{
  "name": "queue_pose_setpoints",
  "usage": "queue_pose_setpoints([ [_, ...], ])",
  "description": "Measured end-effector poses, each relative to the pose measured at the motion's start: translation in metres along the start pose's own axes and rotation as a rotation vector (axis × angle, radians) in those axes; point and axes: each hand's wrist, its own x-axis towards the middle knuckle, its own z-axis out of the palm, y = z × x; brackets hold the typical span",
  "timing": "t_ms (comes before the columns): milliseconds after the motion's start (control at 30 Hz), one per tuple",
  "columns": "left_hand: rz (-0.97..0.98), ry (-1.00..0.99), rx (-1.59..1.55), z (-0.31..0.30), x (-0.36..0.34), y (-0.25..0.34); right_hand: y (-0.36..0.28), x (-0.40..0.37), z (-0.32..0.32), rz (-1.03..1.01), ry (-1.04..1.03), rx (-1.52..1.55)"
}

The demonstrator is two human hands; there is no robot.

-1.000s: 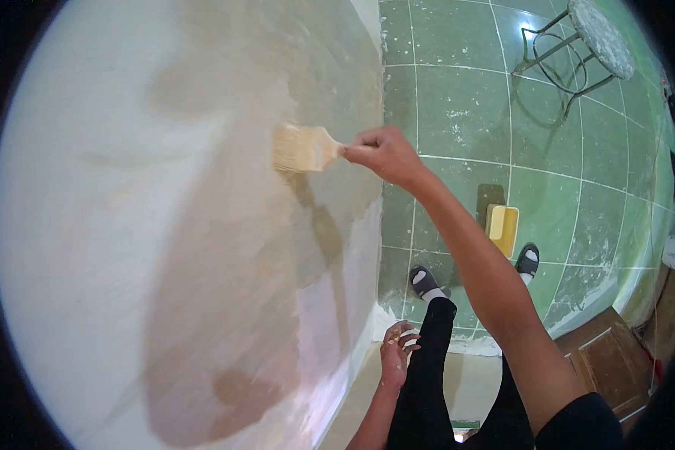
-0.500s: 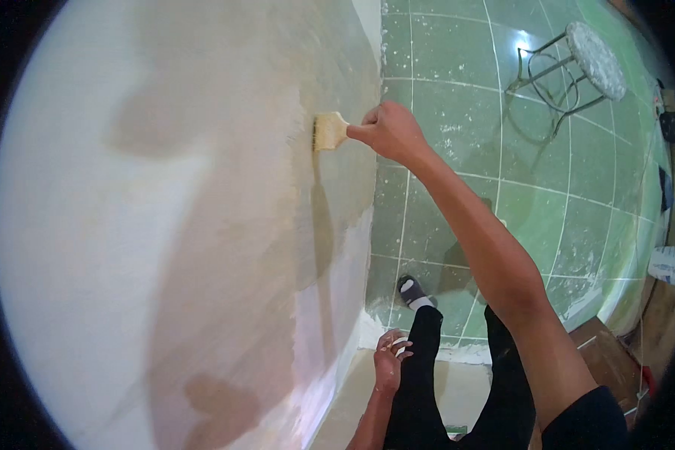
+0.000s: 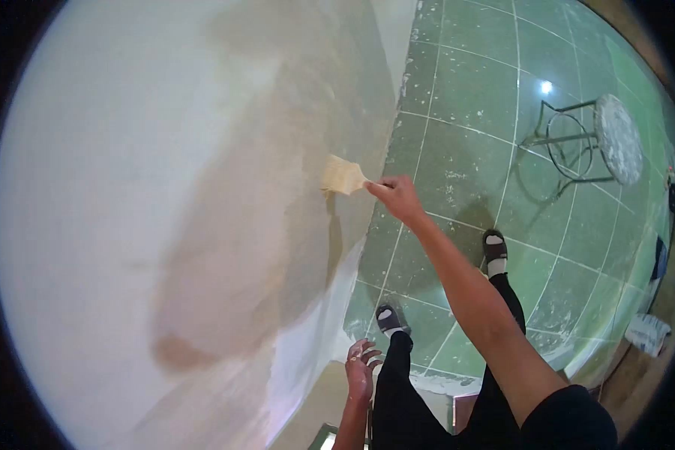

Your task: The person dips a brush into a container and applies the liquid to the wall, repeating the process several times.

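Observation:
My right hand (image 3: 397,196) grips the handle of a wide, pale brush (image 3: 343,177). The bristles meet the wall (image 3: 225,225), which has a darker, damp-looking area around the brush and paler parts to the left and below. Low in the view, my left hand (image 3: 361,367) hangs near the wall's lower edge with its fingers apart and bent a little. It holds nothing, and whitish smears mark its fingers.
A round stool (image 3: 619,140) with metal legs stands at the upper right on green floor tiles (image 3: 465,165) specked with white. My feet in dark sandals (image 3: 388,319) are on the tiles. A white bag (image 3: 647,334) lies at the far right.
The view has shifted and turned. My right hand and the brush appear lower in the view, still at the wall. A second foot now shows, and the stool appears lower and further right.

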Motion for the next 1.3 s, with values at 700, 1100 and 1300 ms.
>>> queue_pose_setpoints([
  [700, 0.025, -0.102, -0.237, 0.222, 0.012, 0.013, -0.063, 0.092, -0.101, -0.243, 0.054, -0.121],
  [1100, -0.045, -0.056, -0.212, 0.239, 0.020, 0.006, -0.123, 0.109, -0.132, -0.124, -0.015, -0.118],
  [1300, -0.055, -0.094, -0.199, 0.263, 0.031, 0.012, -0.180, 0.112, -0.165, -0.204, -0.084, 0.230],
])
